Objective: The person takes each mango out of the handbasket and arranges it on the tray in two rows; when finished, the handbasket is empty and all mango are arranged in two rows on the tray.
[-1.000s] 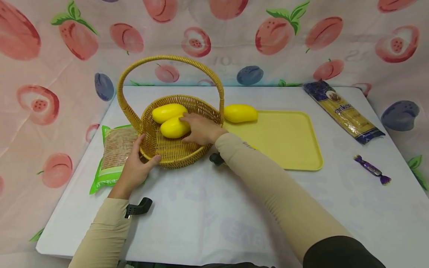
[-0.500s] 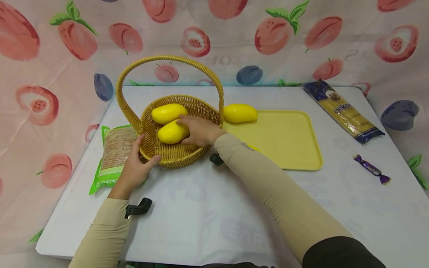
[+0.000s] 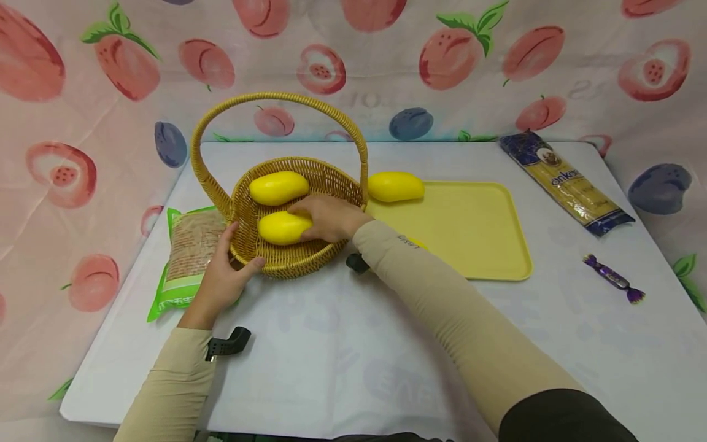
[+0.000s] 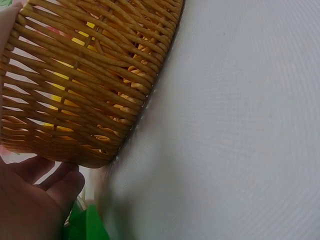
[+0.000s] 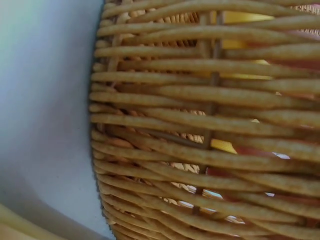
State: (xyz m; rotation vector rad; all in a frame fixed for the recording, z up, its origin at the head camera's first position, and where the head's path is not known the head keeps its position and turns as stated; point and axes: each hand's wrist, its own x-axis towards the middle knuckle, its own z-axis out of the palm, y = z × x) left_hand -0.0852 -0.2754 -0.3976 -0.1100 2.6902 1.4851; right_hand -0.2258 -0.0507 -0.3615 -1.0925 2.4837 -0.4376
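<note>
A woven yellow-brown wicker basket (image 3: 289, 268) with a tall arched handle stands at the left middle of the table. My left hand (image 3: 222, 280) grips its left end, thumb and fingers at the rim; the left wrist view has the fingertips against the weave (image 4: 90, 75). Inside the basket, my right hand (image 3: 334, 218) holds the right end of a yellow mango (image 3: 282, 228). Another mango (image 3: 278, 188) lies behind it by the far wall. In the right wrist view the basket's side (image 5: 155, 95) hides that hand, with yellow showing through gaps.
Right of the basket is a yellow tray (image 3: 475, 233), a third mango (image 3: 396, 186) at its far left corner. A green-edged bag (image 3: 193, 248) lies left, partly behind the left hand. A blue-and-gold packet (image 3: 566, 184) and a purple wrapped candy (image 3: 614, 279) lie at right.
The right hand has shifted the front mango toward the near side of the basket, opening a gap from the far mango. The left hand and basket stay in place.
</note>
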